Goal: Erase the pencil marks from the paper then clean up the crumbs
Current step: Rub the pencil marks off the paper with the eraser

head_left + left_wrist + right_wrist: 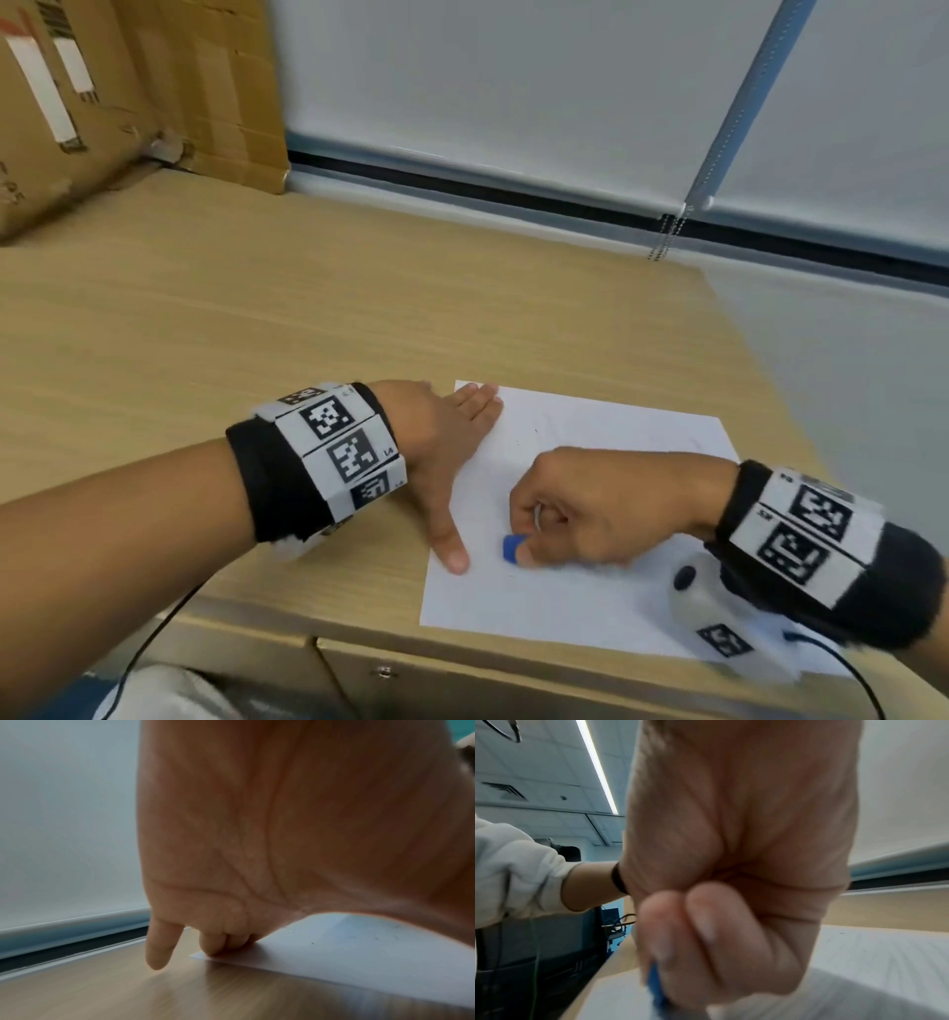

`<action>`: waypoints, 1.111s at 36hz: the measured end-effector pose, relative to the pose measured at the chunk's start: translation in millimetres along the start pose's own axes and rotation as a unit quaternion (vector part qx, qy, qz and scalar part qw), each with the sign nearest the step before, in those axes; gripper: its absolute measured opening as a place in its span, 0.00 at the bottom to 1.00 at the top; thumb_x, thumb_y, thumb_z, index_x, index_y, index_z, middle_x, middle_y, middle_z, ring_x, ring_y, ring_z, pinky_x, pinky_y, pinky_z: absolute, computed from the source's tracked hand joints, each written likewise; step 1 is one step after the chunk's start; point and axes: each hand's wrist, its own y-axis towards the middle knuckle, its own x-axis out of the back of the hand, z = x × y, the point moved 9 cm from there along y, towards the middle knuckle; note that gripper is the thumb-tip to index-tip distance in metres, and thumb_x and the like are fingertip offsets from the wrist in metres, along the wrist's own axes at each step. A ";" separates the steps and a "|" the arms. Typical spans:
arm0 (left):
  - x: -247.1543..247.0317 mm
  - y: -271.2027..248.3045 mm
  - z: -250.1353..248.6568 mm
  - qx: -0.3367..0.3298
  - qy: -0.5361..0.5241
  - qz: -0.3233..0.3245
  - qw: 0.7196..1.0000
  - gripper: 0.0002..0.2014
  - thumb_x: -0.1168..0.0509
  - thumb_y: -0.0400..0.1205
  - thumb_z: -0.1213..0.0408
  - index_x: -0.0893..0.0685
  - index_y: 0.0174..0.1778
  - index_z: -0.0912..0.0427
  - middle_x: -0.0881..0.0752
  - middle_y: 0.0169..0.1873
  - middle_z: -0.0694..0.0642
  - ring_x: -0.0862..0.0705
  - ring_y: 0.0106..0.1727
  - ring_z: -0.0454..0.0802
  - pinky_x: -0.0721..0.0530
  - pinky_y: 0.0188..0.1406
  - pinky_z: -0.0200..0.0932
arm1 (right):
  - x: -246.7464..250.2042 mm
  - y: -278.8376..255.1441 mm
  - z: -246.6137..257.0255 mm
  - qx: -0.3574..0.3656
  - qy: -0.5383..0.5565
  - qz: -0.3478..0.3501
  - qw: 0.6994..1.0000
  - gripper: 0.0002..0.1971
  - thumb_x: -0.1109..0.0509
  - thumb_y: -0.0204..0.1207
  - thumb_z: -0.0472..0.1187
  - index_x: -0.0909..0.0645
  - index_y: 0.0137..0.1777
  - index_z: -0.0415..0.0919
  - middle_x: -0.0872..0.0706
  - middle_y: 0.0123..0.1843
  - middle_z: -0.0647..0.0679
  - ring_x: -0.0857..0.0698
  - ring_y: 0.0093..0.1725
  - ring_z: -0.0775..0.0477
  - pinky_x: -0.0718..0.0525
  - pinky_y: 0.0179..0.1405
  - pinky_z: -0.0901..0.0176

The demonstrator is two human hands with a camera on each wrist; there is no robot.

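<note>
Both forearms are being seen closest to the head camera, each wrapped in a black wristband carrying black-and-white square markers. A blue eraser (513,547) is being pinched by the right hand (590,509), whose fingers are curled tightly around it; the eraser's lower end is being held against the white paper (590,601), in the near-left part of the sheet. In the right wrist view the same eraser (655,990) is being glimpsed as a blurred blue edge below the curled fingers (706,923), with the paper (885,953) spreading out behind and beneath the hand.

The left hand (441,437) is being laid flat, fingers straight and spread, along the paper's left edge: the fingertips are being rested on the far-left corner of the sheet, and the thumb is being stretched towards the near side, its tip lying on the sheet just left of the eraser. In the left wrist view the left hand (282,841) is being shown from below, several fingertips (213,943) being pressed on the corner of the paper (334,947), and one finger is reaching down beside it towards the bare wood. Small dark specks are being made out on the sheet there; whether these are crumbs or pencil marks cannot be told.

The paper is being kept on a light wooden desk (257,334), near its front right corner. A cardboard box (102,103) is being seen at the far left of the desk, and a white roller blind (488,77) with a bead chain is hanging behind it.
</note>
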 end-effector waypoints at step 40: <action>22.8 9.7 -27.9 0.012 0.064 0.005 0.998 0.75 0.28 0.62 0.26 0.75 0.82 0.61 0.73 0.83 0.53 0.64 0.85 0.49 0.57 0.84 0.59 | -12.8 -142.5 -60.0 -0.162 -0.013 -0.396 0.904 0.22 0.53 0.66 0.72 0.26 0.37 0.58 0.23 0.45 0.62 0.19 0.40 0.56 0.21 0.40 0.62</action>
